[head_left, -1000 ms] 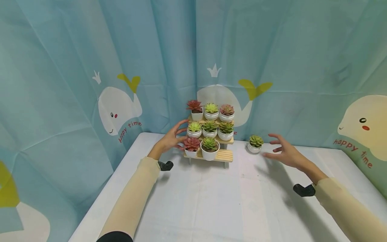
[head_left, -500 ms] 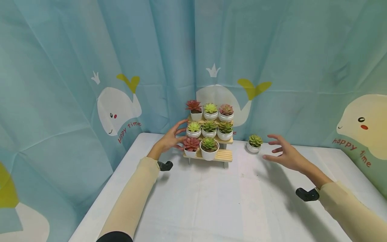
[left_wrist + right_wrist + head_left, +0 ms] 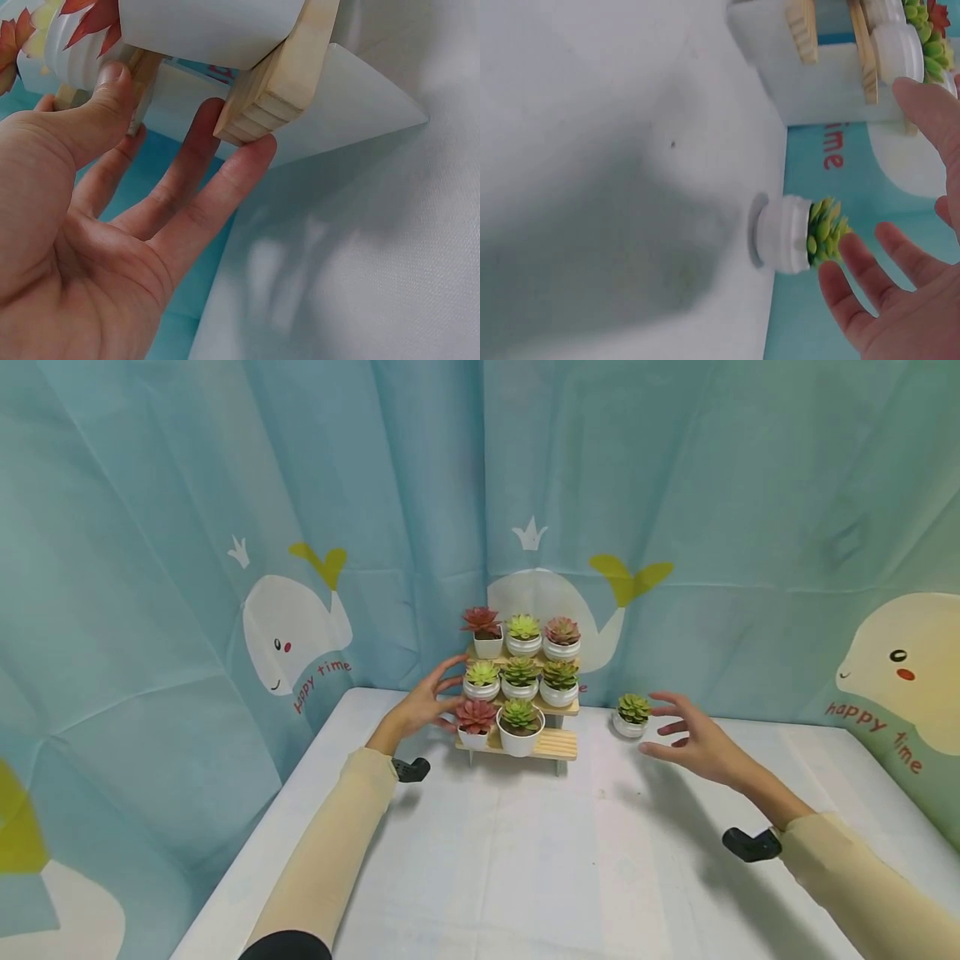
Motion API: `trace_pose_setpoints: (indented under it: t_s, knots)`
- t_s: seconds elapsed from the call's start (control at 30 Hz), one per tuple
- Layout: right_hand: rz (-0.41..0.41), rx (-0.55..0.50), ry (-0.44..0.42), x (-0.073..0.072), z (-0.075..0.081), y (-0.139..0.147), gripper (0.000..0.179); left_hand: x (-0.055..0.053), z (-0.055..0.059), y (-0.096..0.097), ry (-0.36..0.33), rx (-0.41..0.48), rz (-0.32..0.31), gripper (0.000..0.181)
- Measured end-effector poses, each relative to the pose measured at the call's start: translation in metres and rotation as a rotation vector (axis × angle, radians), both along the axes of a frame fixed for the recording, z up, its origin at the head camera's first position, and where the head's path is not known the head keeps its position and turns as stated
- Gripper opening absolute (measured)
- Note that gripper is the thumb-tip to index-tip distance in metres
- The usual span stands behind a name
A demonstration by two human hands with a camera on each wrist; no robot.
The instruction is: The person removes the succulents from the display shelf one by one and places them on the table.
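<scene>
On stepped stand (image 3: 558, 744), eight potted plants (image 3: 520, 673); at its left end, left hand (image 3: 420, 704), fingers spread; on white table (image 3: 525, 868), farther right, lone green plant (image 3: 632, 717); just beside, right hand (image 3: 693, 739); behind, blue curtain (image 3: 585, 460)

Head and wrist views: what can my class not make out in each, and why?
Head view: most of the lettering beneath the middle whale, hidden by the stand and its pots.
Left wrist view: part of the large white pot, cut off by the upper edge.
Right wrist view: whether the right hand touches the loose potted plant; its fingertips overlap the leaves.
</scene>
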State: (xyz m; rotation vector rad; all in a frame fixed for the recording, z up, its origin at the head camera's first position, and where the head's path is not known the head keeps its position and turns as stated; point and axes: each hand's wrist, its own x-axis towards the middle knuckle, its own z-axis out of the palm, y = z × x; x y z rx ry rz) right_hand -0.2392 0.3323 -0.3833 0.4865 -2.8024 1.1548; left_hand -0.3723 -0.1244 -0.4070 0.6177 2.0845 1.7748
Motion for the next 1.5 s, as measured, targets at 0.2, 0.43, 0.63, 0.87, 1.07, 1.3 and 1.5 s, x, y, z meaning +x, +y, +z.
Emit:
trace_pose_setpoints:
  t_s: [0.2, 0.43, 0.63, 0.87, 1.07, 1.3, 1.5]
  knots:
    - [0.020, -0.046, 0.001, 0.000, 0.004, -0.018, 0.083, 0.001, 0.002, 0.001, -0.005, -0.002, 0.006, 0.077]
    - [0.072, -0.109, -0.026, -0.002, 0.006, -0.040, 0.083, 0.001, 0.003, 0.001, -0.012, -0.002, 0.003, 0.077]
    - [0.107, -0.146, -0.013, -0.006, 0.003, -0.056, 0.081, 0.000, 0.003, 0.001, -0.013, 0.000, 0.006, 0.077]
    - [0.148, -0.173, -0.018, -0.009, -0.002, -0.075, 0.083, 0.002, 0.002, 0.001, -0.007, -0.007, 0.015, 0.077]
    - [0.191, -0.212, -0.014, -0.011, -0.006, -0.092, 0.081, 0.003, 0.003, 0.002, -0.009, -0.002, 0.013, 0.077]
    - [0.223, -0.245, -0.004, -0.015, -0.013, -0.109, 0.078, 0.002, 0.002, 0.002, -0.004, 0.000, 0.013, 0.077]
    - [0.242, -0.273, 0.000, -0.020, -0.020, -0.123, 0.079, 0.001, 0.002, 0.001, -0.003, -0.004, 0.011, 0.077]
